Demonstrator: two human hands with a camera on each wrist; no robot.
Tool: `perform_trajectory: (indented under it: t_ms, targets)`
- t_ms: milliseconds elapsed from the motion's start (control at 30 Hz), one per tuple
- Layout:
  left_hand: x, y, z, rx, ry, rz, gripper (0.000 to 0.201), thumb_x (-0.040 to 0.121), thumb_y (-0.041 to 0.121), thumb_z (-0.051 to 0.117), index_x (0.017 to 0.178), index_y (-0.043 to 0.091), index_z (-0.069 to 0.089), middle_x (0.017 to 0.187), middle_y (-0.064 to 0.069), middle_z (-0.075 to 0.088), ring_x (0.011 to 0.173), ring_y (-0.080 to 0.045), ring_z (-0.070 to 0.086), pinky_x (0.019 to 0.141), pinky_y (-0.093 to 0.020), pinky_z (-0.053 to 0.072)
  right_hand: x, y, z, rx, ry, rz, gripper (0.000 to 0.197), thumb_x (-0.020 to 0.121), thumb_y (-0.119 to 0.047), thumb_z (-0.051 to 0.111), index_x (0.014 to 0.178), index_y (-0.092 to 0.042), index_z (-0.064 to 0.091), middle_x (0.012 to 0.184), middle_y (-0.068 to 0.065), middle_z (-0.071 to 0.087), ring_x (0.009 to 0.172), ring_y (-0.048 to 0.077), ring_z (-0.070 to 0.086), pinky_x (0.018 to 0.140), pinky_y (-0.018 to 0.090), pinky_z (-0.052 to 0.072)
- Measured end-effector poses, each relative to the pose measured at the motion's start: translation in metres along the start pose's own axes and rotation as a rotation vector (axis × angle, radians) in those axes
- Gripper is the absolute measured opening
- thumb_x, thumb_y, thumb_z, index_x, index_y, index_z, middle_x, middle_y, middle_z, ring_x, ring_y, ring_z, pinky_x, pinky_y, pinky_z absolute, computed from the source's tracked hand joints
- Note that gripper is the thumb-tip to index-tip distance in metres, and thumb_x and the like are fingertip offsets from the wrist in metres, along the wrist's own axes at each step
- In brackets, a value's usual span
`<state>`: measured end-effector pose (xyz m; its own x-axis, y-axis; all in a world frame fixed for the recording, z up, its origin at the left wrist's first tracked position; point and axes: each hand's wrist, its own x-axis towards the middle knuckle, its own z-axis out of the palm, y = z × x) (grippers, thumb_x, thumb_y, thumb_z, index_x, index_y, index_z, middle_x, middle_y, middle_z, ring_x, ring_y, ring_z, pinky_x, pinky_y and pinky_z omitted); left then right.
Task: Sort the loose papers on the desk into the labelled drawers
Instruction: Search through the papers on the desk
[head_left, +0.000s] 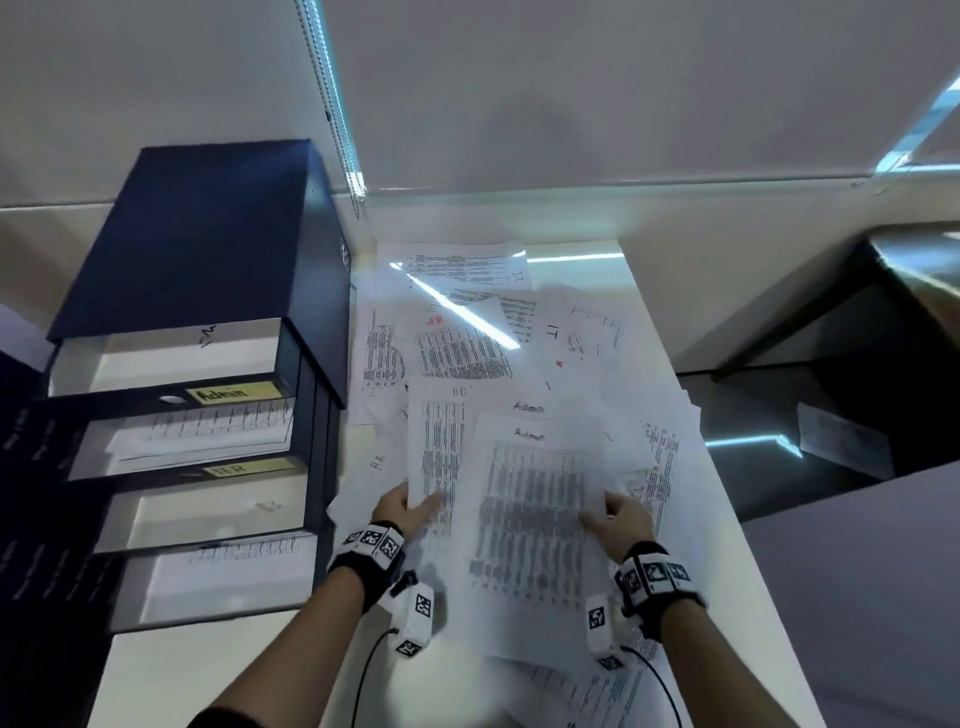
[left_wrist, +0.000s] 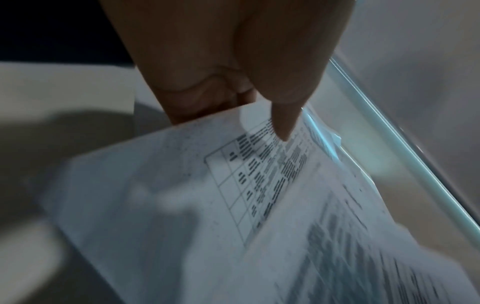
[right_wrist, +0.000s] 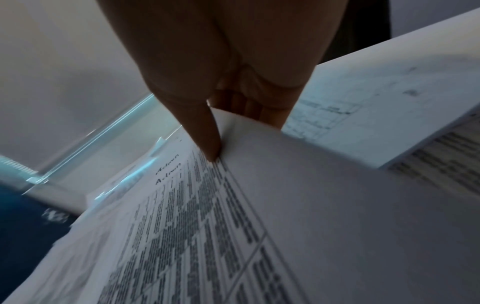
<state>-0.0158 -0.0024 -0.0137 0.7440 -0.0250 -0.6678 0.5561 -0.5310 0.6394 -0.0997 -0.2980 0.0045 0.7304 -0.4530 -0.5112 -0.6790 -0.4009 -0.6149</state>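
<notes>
Left hand: thumb on top, fingers beneath, pinching the near edge of a printed sheet.
Right hand: pinching the right edge of the sheet headed "Admin", thumb on its face.
Loose papers: spread overlapping across the white bench.
Drawers: dark unit left of the papers, several pulled out, labels "Admin" and "HR" legible.

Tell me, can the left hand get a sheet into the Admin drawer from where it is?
Probably yes. The Admin drawer stands pulled out just left of the left hand, open on top, nothing between them. That hand already pinches a printed sheet, though.
</notes>
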Motion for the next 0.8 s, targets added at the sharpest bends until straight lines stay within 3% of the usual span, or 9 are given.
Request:
perform_trajectory:
  t_ms: [100, 200, 267, 300, 367, 467, 600, 700, 800]
  targets:
    - [-0.012, 0.019, 0.016, 0.167, -0.009, 0.004, 0.1, 0.071, 0.049, 0.082, 0.147, 0.003, 0.036, 0.149, -0.013, 0.042, 0.137, -0.031, 0.042, 0.112, -0.04, 0.037, -0.006, -0.017, 0.018, 0.074, -0.116, -0.045, 0.021, 0.09, -0.015, 0.068, 0.11, -0.009, 0.069, 0.093, 0.0, 0.07, 0.077, 0.011, 0.066, 0.058, 0.014, 0.048]
    - [-0.015, 0.037, 0.018, 0.177, 0.064, 0.102, 0.083, 0.081, 0.035, 0.077, 0.144, -0.003, 0.038, 0.147, -0.016, 0.045, 0.135, -0.03, 0.045, 0.111, -0.038, 0.038, -0.009, -0.042, 0.018, 0.113, -0.06, -0.121, 0.026, 0.093, -0.027, 0.061, 0.113, -0.011, 0.067, 0.103, 0.007, 0.07, 0.08, 0.011, 0.065, 0.063, 0.018, 0.05]
    - [-0.023, 0.056, 0.006, 0.069, 0.075, 0.234, 0.067, 0.081, 0.036, 0.076, 0.133, 0.0, 0.053, 0.131, -0.01, 0.059, 0.123, -0.027, 0.057, 0.101, -0.035, 0.047, -0.009, -0.061, 0.007, 0.143, 0.035, -0.165, 0.05, 0.092, -0.04, 0.058, 0.129, -0.007, 0.056, 0.128, 0.012, 0.061, 0.112, 0.025, 0.062, 0.09, 0.034, 0.054]
    - [-0.03, 0.068, -0.003, -0.017, 0.084, 0.307, 0.055, 0.082, 0.034, 0.076, 0.125, 0.003, 0.06, 0.12, -0.004, 0.065, 0.113, -0.023, 0.062, 0.093, -0.03, 0.05, -0.01, -0.072, -0.003, 0.174, 0.093, -0.197, 0.058, 0.093, -0.038, 0.059, 0.139, -0.005, 0.046, 0.14, 0.011, 0.052, 0.128, 0.029, 0.051, 0.104, 0.039, 0.045]
    - [-0.049, 0.098, -0.023, -0.186, 0.07, 0.418, 0.035, 0.084, 0.027, 0.074, 0.114, 0.01, 0.066, 0.107, 0.003, 0.069, 0.095, -0.012, 0.066, 0.081, -0.022, 0.05, -0.014, -0.096, -0.023, 0.319, 0.178, -0.289, 0.058, 0.094, -0.026, 0.063, 0.143, -0.008, 0.04, 0.143, 0.009, 0.048, 0.132, 0.027, 0.047, 0.112, 0.043, 0.037]
    - [-0.067, 0.133, -0.051, -0.287, 0.073, 0.579, 0.016, 0.082, 0.023, 0.075, 0.098, 0.02, 0.072, 0.093, 0.014, 0.073, 0.088, 0.0, 0.069, 0.083, -0.022, 0.053, -0.021, -0.128, -0.05, 0.625, 0.202, -0.44, 0.043, 0.091, -0.007, 0.064, 0.126, -0.02, 0.043, 0.119, 0.003, 0.064, 0.109, 0.017, 0.064, 0.096, 0.039, 0.051]
    - [-0.071, 0.149, -0.069, -0.253, 0.095, 0.758, 0.019, 0.08, 0.008, 0.077, 0.091, 0.024, 0.073, 0.08, 0.024, 0.072, 0.086, 0.005, 0.069, 0.078, -0.012, 0.052, -0.024, -0.148, -0.061, 0.713, 0.211, -0.503, 0.049, 0.09, -0.003, 0.063, 0.131, -0.015, 0.039, 0.117, 0.008, 0.067, 0.106, 0.022, 0.067, 0.09, 0.04, 0.054]
    - [-0.069, 0.145, -0.066, -0.265, 0.092, 0.739, 0.021, 0.075, 0.008, 0.081, 0.093, 0.017, 0.073, 0.081, 0.016, 0.073, 0.08, 0.003, 0.07, 0.074, -0.014, 0.053, -0.026, -0.148, -0.054, 0.641, 0.249, -0.521, 0.043, 0.088, -0.012, 0.069, 0.127, -0.01, 0.051, 0.117, 0.005, 0.067, 0.109, 0.022, 0.065, 0.097, 0.047, 0.052]
    - [-0.071, 0.142, -0.059, -0.24, 0.124, 0.72, 0.022, 0.077, 0.009, 0.08, 0.094, 0.016, 0.07, 0.087, 0.014, 0.068, 0.074, 0.007, 0.066, 0.065, -0.01, 0.052, -0.026, -0.141, -0.04, 0.616, 0.223, -0.514, 0.024, 0.09, -0.012, 0.068, 0.112, -0.014, 0.062, 0.105, 0.001, 0.071, 0.101, 0.02, 0.068, 0.091, 0.051, 0.054]
